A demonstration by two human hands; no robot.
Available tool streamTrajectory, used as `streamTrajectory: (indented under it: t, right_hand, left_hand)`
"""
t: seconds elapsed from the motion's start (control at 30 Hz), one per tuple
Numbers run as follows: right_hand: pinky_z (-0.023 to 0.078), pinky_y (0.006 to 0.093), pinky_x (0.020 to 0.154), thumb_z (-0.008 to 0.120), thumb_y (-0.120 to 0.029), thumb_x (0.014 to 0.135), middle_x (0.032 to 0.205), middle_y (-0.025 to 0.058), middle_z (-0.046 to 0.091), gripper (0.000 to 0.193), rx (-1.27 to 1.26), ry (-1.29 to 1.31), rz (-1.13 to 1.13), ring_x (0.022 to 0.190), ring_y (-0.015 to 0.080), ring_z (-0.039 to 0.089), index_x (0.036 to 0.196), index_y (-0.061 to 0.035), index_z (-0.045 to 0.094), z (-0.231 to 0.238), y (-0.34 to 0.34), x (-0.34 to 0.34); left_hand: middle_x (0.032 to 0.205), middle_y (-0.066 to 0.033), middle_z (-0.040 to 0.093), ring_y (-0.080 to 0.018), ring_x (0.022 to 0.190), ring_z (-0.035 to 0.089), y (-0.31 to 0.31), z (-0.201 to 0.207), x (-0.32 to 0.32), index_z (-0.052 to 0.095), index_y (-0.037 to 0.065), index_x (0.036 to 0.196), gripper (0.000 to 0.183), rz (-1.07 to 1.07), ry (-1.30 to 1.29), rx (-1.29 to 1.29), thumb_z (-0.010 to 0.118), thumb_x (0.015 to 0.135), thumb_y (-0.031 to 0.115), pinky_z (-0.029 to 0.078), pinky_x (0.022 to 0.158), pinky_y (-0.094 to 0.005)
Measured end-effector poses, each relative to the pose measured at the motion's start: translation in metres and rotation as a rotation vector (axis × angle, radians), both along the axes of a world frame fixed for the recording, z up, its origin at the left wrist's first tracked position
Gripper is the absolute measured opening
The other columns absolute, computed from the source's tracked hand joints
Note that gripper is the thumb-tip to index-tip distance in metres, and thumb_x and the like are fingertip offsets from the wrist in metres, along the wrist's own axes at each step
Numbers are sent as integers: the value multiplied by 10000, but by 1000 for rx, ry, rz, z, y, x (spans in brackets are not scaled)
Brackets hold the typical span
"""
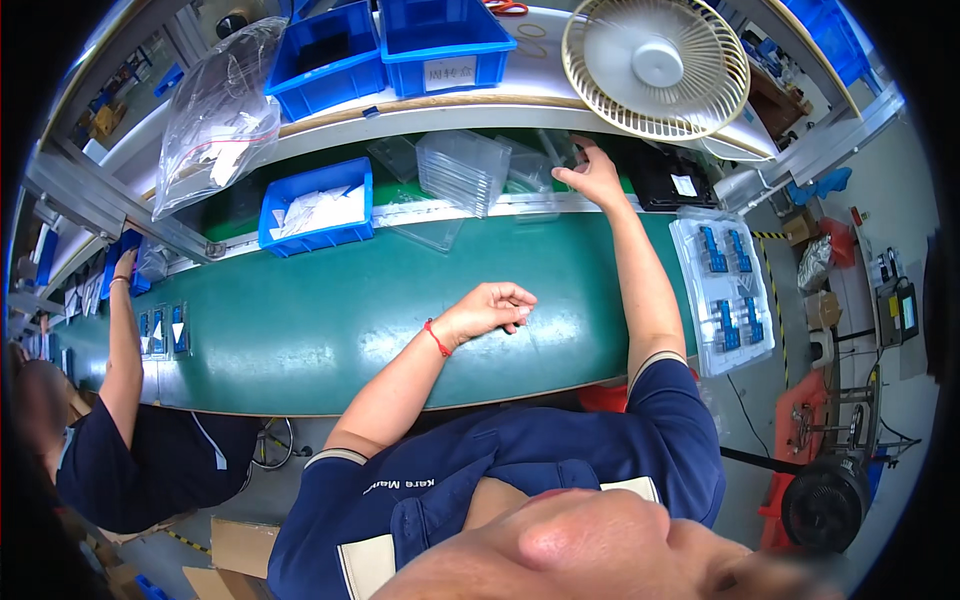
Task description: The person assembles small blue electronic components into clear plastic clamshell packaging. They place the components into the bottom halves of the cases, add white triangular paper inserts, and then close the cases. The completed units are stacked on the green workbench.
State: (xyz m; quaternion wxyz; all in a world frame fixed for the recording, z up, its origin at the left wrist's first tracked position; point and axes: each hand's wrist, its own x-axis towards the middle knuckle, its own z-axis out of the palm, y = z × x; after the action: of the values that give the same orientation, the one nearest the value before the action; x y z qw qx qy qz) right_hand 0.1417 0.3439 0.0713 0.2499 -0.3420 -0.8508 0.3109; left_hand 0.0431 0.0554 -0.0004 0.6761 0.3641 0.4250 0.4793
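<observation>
My left hand (488, 312) rests over the green bench surface (330, 330) with its fingers loosely curled and slightly apart; I see nothing in it. A red string bracelet (437, 338) circles that wrist. Farther out to the right, my right hand (594, 176) reaches to the back of the bench, thumb and forefinger apart. Just beyond its fingertips lie clear plastic pieces (530, 170); whether it touches one I cannot tell. To their left stands a stack of clear plastic blister trays (458, 172), with another clear tray (432, 232) lying flat in front.
A blue bin (318, 236) of white pieces stands back left. At the right edge a clear tray (708, 352) carries several blue parts. Black trays (665, 178) lie back right. Above are a shelf with blue bins (445, 72) and a fan (657, 64). A co-worker (130, 440) sits left.
</observation>
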Motion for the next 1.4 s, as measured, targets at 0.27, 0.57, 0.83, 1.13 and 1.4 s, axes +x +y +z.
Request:
streamTrajectory:
  t: [0.27, 0.57, 0.83, 1.13, 1.4]
  right_hand:
    - [518, 273, 611, 894, -277, 624, 1043, 130, 579, 812, -267, 217, 138, 751, 141, 613, 1302, -23, 527, -26, -146, 68]
    - [548, 294, 593, 862, -326, 667, 1090, 190, 595, 807, -330, 231, -36, 788, 212, 658, 1323, -19, 506, -37, -205, 92]
    - [573, 319, 632, 839, -281, 687, 1085, 201, 591, 753, -69, 111, -93, 815, 238, 676, 1310, -19, 506, -28, -224, 90]
    - [550, 324, 717, 791, -188, 754, 1090, 152, 578, 609, -75, 117, -424, 821, 229, 661, 1291, -41, 543, -15, -171, 140]
    - [471, 452, 910, 765, -342, 746, 1210, 225, 507, 552, 205, -177, -163, 1074, 390, 542, 1229, -115, 621, -19, -176, 91]
  left_hand:
    - [992, -89, 651, -143, 858, 624, 6, 7, 13, 602, 1, 1111, 215, 489, -124, 141, 617, 932, 117, 530, 734, -271]
    - [887, -48, 638, -109, 731, 589, 0, -2, 16, 594, 37, 961, 143, 354, -146, 187, 651, 919, 162, 497, 676, -234]
    - [865, -45, 612, -112, 724, 587, -4, 8, 16, 587, 39, 920, 120, 255, -92, 135, 634, 928, 149, 504, 602, -231]
    - [828, -39, 610, -123, 743, 593, -9, 17, -9, 602, 42, 917, 113, 229, -323, 80, 629, 923, 152, 525, 625, -276]
    - [814, -59, 603, -135, 754, 622, -54, 26, -62, 574, 42, 893, 107, 196, -261, -30, 603, 924, 140, 531, 452, -226]
